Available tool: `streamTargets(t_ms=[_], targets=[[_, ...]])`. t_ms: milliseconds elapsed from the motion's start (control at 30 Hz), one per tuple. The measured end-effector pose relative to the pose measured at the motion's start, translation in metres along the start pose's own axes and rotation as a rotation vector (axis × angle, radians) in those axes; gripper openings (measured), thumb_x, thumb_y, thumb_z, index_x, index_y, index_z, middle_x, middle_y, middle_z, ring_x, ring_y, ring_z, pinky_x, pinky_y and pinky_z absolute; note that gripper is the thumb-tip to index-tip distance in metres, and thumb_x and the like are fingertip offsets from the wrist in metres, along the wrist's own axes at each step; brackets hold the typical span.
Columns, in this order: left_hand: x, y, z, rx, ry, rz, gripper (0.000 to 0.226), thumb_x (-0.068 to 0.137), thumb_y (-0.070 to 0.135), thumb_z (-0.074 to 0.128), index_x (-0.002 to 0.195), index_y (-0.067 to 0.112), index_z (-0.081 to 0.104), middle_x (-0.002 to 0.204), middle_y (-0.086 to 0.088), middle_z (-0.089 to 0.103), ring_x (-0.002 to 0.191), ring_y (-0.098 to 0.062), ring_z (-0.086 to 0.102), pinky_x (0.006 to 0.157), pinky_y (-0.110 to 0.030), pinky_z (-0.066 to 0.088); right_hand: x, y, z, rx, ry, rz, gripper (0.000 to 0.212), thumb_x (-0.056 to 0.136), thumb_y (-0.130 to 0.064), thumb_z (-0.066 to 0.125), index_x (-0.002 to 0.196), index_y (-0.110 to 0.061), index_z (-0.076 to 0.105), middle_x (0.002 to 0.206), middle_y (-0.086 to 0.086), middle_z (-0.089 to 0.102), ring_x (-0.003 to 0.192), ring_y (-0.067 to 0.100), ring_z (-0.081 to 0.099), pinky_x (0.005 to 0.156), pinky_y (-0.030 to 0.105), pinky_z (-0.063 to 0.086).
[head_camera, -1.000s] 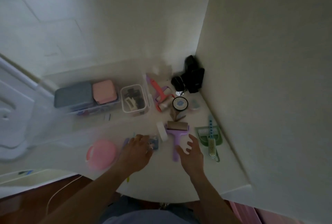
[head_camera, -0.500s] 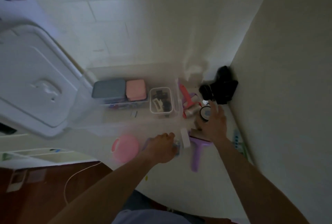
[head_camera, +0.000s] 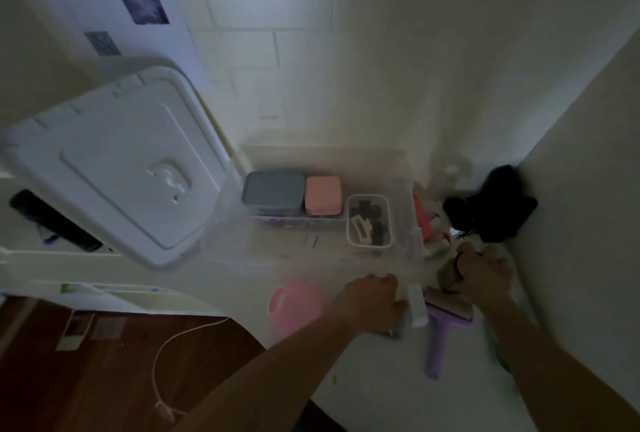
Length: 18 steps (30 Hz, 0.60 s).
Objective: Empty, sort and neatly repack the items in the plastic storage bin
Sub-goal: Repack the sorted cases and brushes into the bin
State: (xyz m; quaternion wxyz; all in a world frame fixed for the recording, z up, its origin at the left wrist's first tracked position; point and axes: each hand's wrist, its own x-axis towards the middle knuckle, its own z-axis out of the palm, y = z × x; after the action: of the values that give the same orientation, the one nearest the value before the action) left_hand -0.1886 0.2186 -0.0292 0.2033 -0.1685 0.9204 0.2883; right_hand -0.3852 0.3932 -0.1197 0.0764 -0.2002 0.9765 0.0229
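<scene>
Right hand now fisted on dark loop, off tin.

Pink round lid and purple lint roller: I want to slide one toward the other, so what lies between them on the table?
In the head view, the left hand and a white cylinder lie between the pink round lid and the purple lint roller.

Two lidded boxes, two hands

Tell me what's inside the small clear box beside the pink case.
The small clear box holds dark hair clips and one cream clip. Anything beneath them is hidden, and blur hides finer detail.
</scene>
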Motion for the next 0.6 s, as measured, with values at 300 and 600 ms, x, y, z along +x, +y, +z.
streamTargets(t_ms=[300,600], targets=[[-0.007,-0.004,-0.075,-0.441,-0.003,0.065,0.037,0.092,0.042,0.058,0.09,0.008,0.073,0.087,-0.011,0.076,0.083,-0.031,0.073,0.079,-0.044,0.06,-0.073,-0.038,-0.182,0.259,0.532,-0.151,0.066,0.082,-0.07,0.049,0.116,-0.015,0.059,0.102,0.015,0.059,0.09,0.037,0.052,0.071,0.045,0.049],[-0.006,-0.128,-0.156,0.154,0.632,0.013,0.021,0.088,0.022,0.052,0.091,0.016,0.071,0.092,-0.011,0.072,0.088,-0.035,0.066,0.075,-0.037,0.049,-0.066,-0.219,-0.214,0.557,0.127,-0.271,0.072,0.065,-0.04,0.085,0.125,-0.018,0.052,0.116,0.009,0.047,0.097,0.025,0.055,0.083,0.032,0.047]])
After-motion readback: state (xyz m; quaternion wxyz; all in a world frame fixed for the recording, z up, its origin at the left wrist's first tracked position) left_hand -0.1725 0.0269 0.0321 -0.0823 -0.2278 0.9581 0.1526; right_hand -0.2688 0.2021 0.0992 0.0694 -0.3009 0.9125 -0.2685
